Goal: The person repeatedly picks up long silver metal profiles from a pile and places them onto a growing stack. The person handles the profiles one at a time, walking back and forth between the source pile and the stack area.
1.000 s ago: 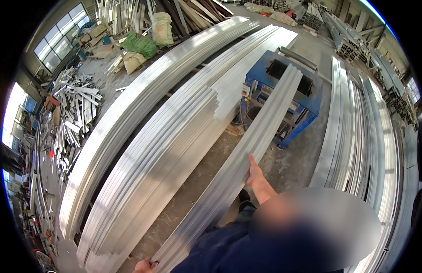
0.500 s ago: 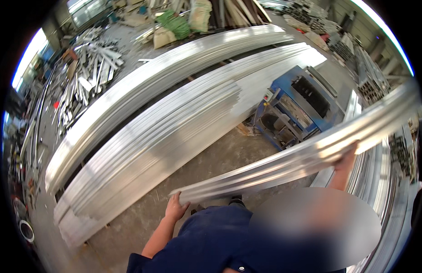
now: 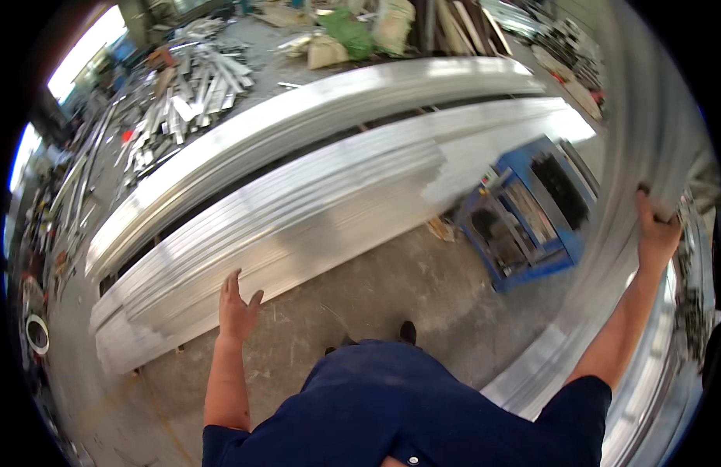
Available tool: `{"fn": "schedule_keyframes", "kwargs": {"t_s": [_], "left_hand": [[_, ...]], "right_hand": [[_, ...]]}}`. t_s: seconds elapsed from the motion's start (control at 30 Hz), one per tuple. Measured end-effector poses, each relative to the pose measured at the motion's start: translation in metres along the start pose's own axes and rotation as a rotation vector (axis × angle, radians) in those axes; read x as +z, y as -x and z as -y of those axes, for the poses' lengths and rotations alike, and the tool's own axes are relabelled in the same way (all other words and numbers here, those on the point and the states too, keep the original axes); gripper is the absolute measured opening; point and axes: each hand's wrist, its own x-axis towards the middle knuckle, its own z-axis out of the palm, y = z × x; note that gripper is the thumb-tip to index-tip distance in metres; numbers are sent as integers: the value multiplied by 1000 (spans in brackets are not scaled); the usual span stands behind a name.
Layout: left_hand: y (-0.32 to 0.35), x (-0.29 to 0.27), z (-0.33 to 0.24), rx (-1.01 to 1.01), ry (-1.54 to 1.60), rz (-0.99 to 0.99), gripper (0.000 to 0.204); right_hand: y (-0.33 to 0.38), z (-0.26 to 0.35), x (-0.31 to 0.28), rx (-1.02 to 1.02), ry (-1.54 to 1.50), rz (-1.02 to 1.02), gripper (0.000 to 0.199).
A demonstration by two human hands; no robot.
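A long silvery ribbed metal profile [image 3: 636, 101], smeared by motion, runs down my right side from the upper right edge toward the lower right. My right hand [image 3: 657, 237] grips its edge; part of the fingers is hard to make out. My left hand [image 3: 237, 311] is empty, with its fingers apart, over the floor close to the near edge of a wide stack of metal profiles [image 3: 298, 241]. Behind that stack lies a second long row of shiny profiles [image 3: 243, 140].
A blue machine frame [image 3: 563, 253] stands between the stack and the profile. Metal offcuts [image 3: 181, 109] lie heaped at the far left. Sacks [image 3: 395, 27] and leaning boards [image 3: 469, 27] are at the back. More profiles [image 3: 636, 389] lie at my right.
My left hand has let go of the profile and moved left. My right hand has moved right and up, and the profile has swung from across my front to my right side.
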Motion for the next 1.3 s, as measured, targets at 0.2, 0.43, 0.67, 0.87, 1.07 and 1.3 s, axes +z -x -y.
{"fn": "schedule_keyframes", "kwargs": {"t_s": [0.2, 0.43, 0.67, 0.87, 1.07, 1.3], "left_hand": [[-33, -115, -25, 119, -52, -473, 84], [27, -192, -22, 224, -362, -219, 103], [107, -98, 92, 5, -249, 479, 101], [159, -49, 125, -218, -291, 596, 82], [193, -6, 126, -248, -293, 951, 71], [217, 52, 9, -402, -456, 1056, 90]], "right_hand": [[48, 44, 90, -390, -52, 417, 57], [161, 105, 61, -987, 397, 921, 56], [240, 144, 115, -1165, 202, 1122, 56], [295, 100, 211, -1285, 307, 1416, 65], [361, 46, 298, -1324, -10, 1515, 65], [313, 3, 269, -1000, -17, 1409, 80]]}}
